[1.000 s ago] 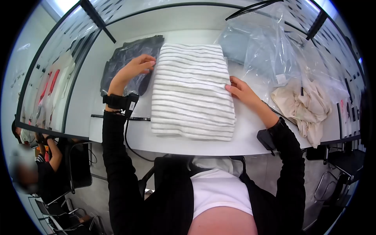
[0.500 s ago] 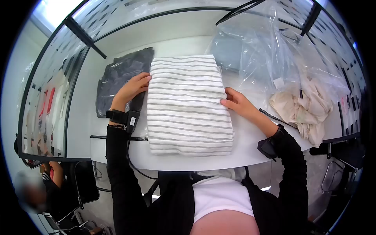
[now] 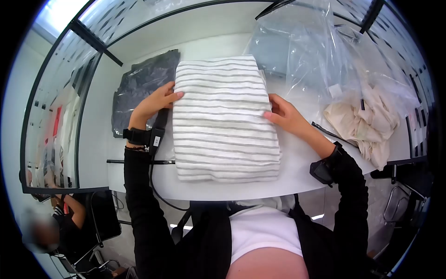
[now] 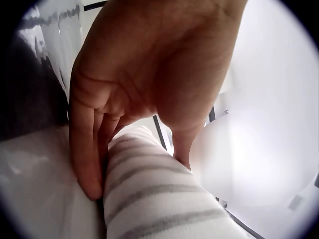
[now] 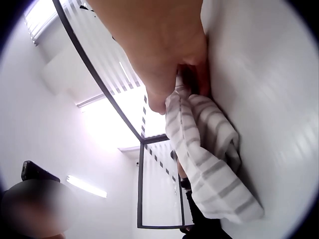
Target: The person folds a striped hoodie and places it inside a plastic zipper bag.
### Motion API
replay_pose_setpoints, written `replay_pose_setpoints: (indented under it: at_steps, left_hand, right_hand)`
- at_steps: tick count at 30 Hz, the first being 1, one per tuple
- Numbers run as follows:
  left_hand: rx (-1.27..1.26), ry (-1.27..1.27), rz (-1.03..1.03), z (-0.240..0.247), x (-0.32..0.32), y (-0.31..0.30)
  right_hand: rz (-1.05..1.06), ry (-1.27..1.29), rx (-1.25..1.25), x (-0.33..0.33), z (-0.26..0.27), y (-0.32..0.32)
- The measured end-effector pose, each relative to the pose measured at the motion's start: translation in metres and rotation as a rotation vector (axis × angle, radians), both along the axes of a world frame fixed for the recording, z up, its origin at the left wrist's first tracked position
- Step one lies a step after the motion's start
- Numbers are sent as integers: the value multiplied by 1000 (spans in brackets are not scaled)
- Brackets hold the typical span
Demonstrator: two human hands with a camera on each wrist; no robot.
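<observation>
A folded white cloth with grey stripes (image 3: 223, 125) lies flat on the white table (image 3: 232, 191). My left hand (image 3: 153, 103) grips its left edge, thumb on top; in the left wrist view the fingers of that hand (image 4: 149, 74) reach down the cloth's side (image 4: 154, 199). At the right edge, my right hand (image 3: 289, 118) pinches the cloth with the thumb above and fingers at the side. The right wrist view shows the right hand (image 5: 159, 50) around the layered edge of the striped cloth (image 5: 199, 154); its fingertips are partly hidden.
Dark grey clothing in clear plastic (image 3: 139, 88) lies left of the cloth. Clear bags with pale blue fabric (image 3: 274, 51) stand at the back right, beside crumpled beige cloth (image 3: 367, 123). A black strip (image 3: 141, 162) lies at left; a person (image 3: 69, 209) is beyond the table.
My left hand has come down from beside the cloth's upper left and now grips its left edge. The right hand stays at the right edge. The head view has shifted.
</observation>
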State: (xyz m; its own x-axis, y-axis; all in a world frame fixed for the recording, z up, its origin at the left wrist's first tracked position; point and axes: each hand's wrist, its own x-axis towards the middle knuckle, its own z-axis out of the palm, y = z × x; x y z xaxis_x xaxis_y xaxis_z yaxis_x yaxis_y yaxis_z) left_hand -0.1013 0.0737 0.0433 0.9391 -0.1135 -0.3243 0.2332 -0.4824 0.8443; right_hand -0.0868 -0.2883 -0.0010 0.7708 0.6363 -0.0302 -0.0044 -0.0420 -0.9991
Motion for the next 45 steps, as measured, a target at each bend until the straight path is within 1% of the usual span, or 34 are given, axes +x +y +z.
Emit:
replay_pose_setpoints:
  at_steps: [3, 6, 8, 10, 11, 12, 14, 16, 17, 21, 22, 23, 24, 25, 26, 28, 31, 32, 34, 36, 37, 38, 41, 44, 45]
  left_hand:
    - [29, 19, 0, -2, 3, 1]
    - [-2, 54, -24, 2, 3, 1]
    - [-55, 60, -6, -1, 3, 0]
    - [-56, 76, 4, 10, -1, -6]
    - [-107, 80, 8, 0, 0, 1]
    - [-191, 92, 6, 0, 0, 0]
    - [-254, 54, -13, -8, -2, 6]
    - [-377, 95, 21, -11, -5, 7]
    - [-377, 118, 51, -7, -8, 4]
    - [-335, 136, 43, -5, -7, 3]
    - [-350, 150, 31, -7, -4, 5]
    - [-299, 155, 49, -10, -2, 8]
    - [-298, 162, 57, -6, -3, 4]
    - [-291, 169, 60, -1, -3, 1]
    - [-281, 167, 61, 4, -3, 0]
    - [-253, 104, 43, 2, -3, -1]
    - [-146, 63, 61, 3, -6, -6]
    - [-144, 19, 51, 0, -6, -6]
    - [-93, 35, 81, -1, -8, -7]
    - [-196, -4, 54, -1, -9, -11]
    - [-181, 16, 71, 1, -15, -17]
    - [-160, 18, 88, 8, -14, -20]
    - [47, -10, 74, 5, -10, -17]
    - [151, -45, 65, 0, -9, -17]
    - [160, -61, 52, 5, -11, -20]
  right_hand:
    - [-37, -39, -58, 0, 2, 3]
    - [-37, -45, -81, -1, -1, 2]
    - [-42, -33, -74, -2, -1, 0]
    - [-35, -30, -113, 0, -5, -2]
    - [-29, -7, -113, 0, -7, -3]
    - [-28, 8, -121, -3, 0, -4]
    - [-21, 88, -51, -6, -3, -6]
    - [13, 106, -70, -5, 0, -9]
    - [31, 121, -81, -3, 2, -9]
    - [68, 217, 3, 4, 5, -8]
    - [69, 186, -50, 5, 8, -9]
    - [71, 156, -98, 5, 10, -10]
    - [71, 129, -138, 4, 11, -10]
    - [69, 122, -104, 5, 0, -10]
    - [34, 151, 6, 5, -1, -7]
    - [25, 88, -121, 7, 3, -8]
    - [20, -11, -153, 3, 7, -5]
    - [19, -69, -257, 2, 19, -6]
    - [-2, -6, -119, 1, 3, -5]
    - [9, -9, -70, 5, -7, -7]
    - [49, 65, -36, 5, -2, -8]
    - [42, 47, -27, 5, -3, -7]
    - [48, 21, -14, 2, 1, -5]
    - [96, 108, -4, 4, 5, -6]
    - [74, 121, 40, 0, 8, -6]
